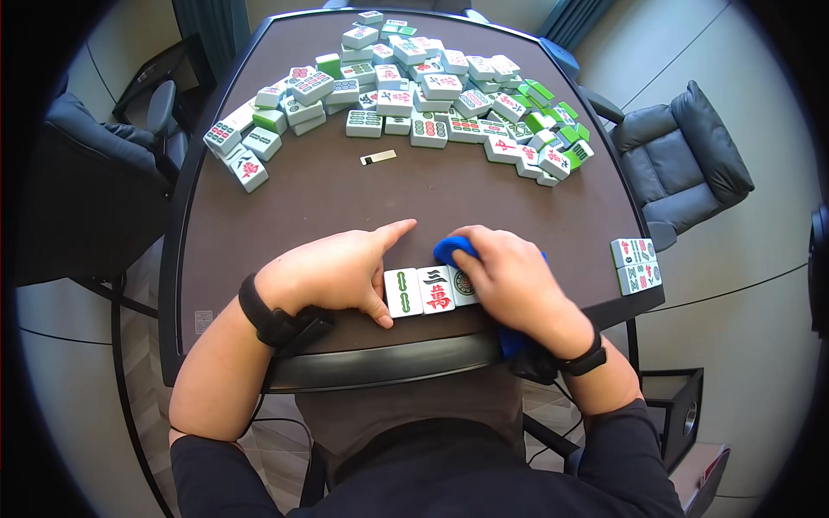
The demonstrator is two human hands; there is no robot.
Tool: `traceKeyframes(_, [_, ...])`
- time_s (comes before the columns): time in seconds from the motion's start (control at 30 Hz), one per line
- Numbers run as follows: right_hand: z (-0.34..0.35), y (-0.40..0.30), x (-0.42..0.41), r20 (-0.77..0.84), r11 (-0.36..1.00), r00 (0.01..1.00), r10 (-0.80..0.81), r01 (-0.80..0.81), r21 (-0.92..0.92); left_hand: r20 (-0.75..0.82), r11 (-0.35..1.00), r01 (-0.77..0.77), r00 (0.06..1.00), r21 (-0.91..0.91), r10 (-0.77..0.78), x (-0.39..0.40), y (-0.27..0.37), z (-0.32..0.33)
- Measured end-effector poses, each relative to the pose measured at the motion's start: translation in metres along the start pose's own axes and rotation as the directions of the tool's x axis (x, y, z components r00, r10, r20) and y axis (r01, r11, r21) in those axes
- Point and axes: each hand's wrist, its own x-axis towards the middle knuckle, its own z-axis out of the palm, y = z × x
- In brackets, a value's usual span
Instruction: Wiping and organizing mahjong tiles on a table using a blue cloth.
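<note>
A short row of mahjong tiles lies face up near the front edge of the mahjong table (311,201). From left to right it shows a two-bamboo tile (401,293), a three-character tile (438,290) and a circle tile (462,285), partly covered. My left hand (340,269) rests at the row's left end, its thumb by the two-bamboo tile and its index finger stretched forward. A blue cloth (452,247) is gripped in my right hand (515,275), over the row's right end. That hand hides whatever lies beneath it; more blue fabric hangs below its wrist.
A loose heap of mahjong tiles (442,87) spreads across the far half, some with green backs up. Before it lies a small pale strip (378,157). Several tiles (636,266) sit together at the right rim. Armchairs (680,152) (110,188) flank the table.
</note>
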Motion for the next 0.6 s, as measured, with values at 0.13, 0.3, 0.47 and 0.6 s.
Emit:
traceKeyframes(0.13, [0.022,-0.022,0.004,0.006,0.988,0.991,-0.133,0.132,0.078,-0.085,1.000,-0.015,0.996,-0.024,0.013,0.002,0.000,0.007])
traceKeyframes(0.3, [0.024,-0.030,0.008,-0.018,0.972,0.999,-0.045,0.048,0.230,-0.072,1.000,-0.005,0.997,-0.019,0.004,0.001,-0.002,0.005])
traceKeyframes(0.47, [-0.017,-0.010,0.007,-0.066,0.854,0.998,-0.013,0.046,0.518,0.007,0.999,-0.035,0.999,-0.030,0.035,-0.003,0.000,-0.001])
traceKeyframes(0.6, [-0.051,0.019,-0.009,-0.128,0.922,0.990,0.063,-0.009,0.387,0.044,0.995,-0.091,0.995,0.029,0.090,-0.003,0.000,0.004])
